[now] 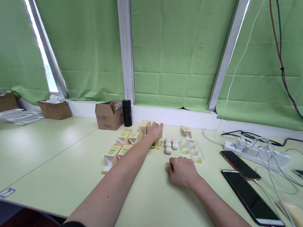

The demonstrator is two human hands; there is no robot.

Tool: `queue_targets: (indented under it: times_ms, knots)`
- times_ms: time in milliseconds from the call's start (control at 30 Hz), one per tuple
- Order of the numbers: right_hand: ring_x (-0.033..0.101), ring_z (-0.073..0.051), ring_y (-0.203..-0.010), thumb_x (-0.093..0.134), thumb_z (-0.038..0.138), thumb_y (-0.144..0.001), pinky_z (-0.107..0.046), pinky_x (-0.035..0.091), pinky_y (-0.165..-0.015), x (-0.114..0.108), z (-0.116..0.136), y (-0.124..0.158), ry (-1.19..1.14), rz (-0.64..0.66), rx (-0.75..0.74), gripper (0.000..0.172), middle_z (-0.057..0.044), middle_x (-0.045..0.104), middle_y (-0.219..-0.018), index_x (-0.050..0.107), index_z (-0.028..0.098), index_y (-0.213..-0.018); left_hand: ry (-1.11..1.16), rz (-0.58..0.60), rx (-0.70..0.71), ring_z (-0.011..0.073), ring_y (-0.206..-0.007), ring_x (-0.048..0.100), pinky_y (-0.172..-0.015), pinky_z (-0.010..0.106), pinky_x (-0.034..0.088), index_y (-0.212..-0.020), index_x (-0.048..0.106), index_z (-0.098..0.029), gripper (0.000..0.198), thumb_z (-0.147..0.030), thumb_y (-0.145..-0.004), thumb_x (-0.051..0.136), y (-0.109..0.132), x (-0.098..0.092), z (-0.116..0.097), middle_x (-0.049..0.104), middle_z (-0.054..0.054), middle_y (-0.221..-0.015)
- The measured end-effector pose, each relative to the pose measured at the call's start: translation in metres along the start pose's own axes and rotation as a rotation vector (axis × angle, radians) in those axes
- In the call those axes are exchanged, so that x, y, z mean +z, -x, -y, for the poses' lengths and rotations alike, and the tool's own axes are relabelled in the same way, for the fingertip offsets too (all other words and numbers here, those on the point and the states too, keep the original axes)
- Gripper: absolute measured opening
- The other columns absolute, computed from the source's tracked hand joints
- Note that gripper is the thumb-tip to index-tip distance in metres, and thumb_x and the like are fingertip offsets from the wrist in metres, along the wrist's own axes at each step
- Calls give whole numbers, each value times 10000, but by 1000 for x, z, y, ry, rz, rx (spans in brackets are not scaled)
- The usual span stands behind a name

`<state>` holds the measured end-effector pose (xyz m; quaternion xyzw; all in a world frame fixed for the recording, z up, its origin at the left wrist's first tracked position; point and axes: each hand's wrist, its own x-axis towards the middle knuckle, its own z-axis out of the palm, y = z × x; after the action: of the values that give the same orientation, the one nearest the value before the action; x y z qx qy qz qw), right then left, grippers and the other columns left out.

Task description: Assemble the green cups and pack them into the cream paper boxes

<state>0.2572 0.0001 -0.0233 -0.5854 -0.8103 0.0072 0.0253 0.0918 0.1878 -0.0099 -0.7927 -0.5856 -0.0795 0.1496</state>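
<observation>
My left hand point(154, 130) reaches far forward, its fingers bent over the top of a small cream box point(161, 130); much of the box lies behind the hand. Close to it stands another cream carton point(143, 126). Left of that forearm are several cream cartons with green labels point(125, 136), some with white flaps hanging out. My right hand point(182, 170) rests on the table, fingers curled in, with nothing visible in them. Just beyond it lie several small white rounded pieces point(168, 150), tiny yellow pieces point(159, 144) and clear plastic cups with yellow marks point(194, 150).
A cardboard box point(109, 117) and a black cylinder point(126, 113) stand at the back. To the right are a white power strip point(256, 154), tangled cables and phones point(251, 196). An opened carton point(187, 132) lies at the back. Stacked white packs point(20, 115) sit far left.
</observation>
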Motion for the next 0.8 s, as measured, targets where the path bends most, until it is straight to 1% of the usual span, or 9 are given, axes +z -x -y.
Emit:
queue_targets:
  times_ms: [67,133,267,400,600,800]
  knots:
    - [752,-328,-955,554,373,-950,-369,471,-745,0,0,1,0,-5,-4,265,-155,787,-1023,745,192,-987,-2,-18,2,351,-1377,435,-1177,577,239,-1366,523,-194,555,-87,-827,596,5,-2,-4,577,190,-1446]
    - [753,-328,-953,558,375,-949,-367,468,-744,-1,0,2,-2,-13,-5,267,-157,788,-1013,748,190,-984,0,-32,17,349,-1414,402,-1187,539,244,-1370,527,-180,547,-104,-834,607,12,-6,-11,522,199,-1494]
    - [752,-331,-954,565,376,-951,-367,467,-749,0,1,3,-8,-22,0,266,-158,788,-1003,750,189,-989,24,3,17,350,-1362,481,-1156,493,323,-1373,528,-130,518,-148,-862,613,26,-10,-26,548,228,-1416]
    - [749,-332,-972,572,386,-955,-365,468,-766,0,2,2,-8,-12,6,267,-158,786,-1009,748,189,-991,65,81,-15,362,-1301,561,-1101,481,411,-1411,499,-106,563,-184,-867,621,30,-7,-34,553,254,-1392]
    - [749,-324,-954,572,384,-955,-360,465,-758,0,2,2,-5,-16,-1,255,-151,784,-997,737,190,-971,131,160,-78,367,-1339,569,-1055,436,487,-1437,450,-95,626,-211,-850,634,19,-6,-35,499,267,-1453]
    - [750,-331,-953,562,379,-961,-361,455,-738,-1,1,2,-2,-13,-5,256,-147,779,-984,731,188,-971,178,195,-133,366,-1361,558,-1062,449,505,-1478,420,-97,707,-217,-815,634,-1,-3,-31,480,269,-1493]
